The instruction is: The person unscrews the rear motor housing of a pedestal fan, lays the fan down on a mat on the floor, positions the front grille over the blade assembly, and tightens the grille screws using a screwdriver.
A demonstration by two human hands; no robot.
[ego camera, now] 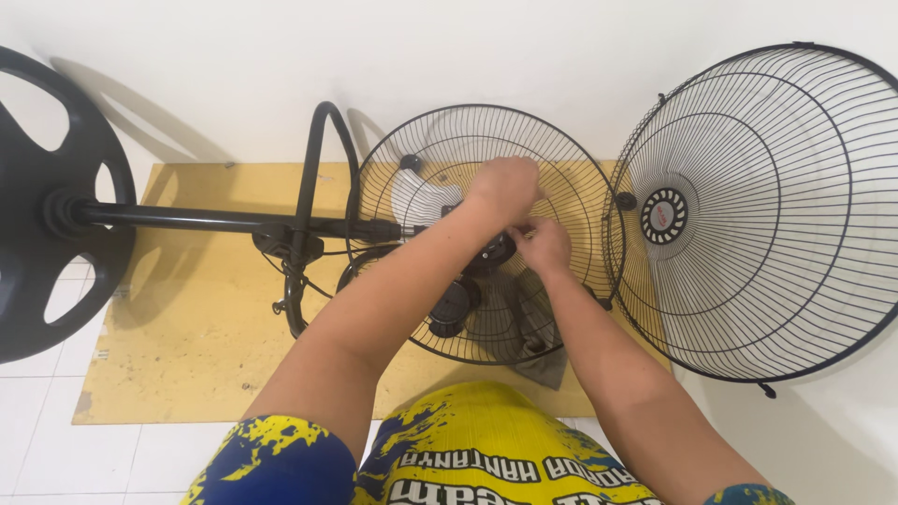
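Observation:
A black stand fan lies on its side on a yellow-brown board. Its rear wire guard faces up, with grey blades inside it. My left hand and my right hand meet over the fan's black hub at the guard's centre, fingers curled on or around it. What the fingers grip is hidden by the hands themselves. The detached front wire guard leans against the wall to the right, apart from both hands.
The fan's pole runs left to a round black base standing on edge. A black curved bracket and a cable sit by the motor. White wall behind, white floor tiles in front.

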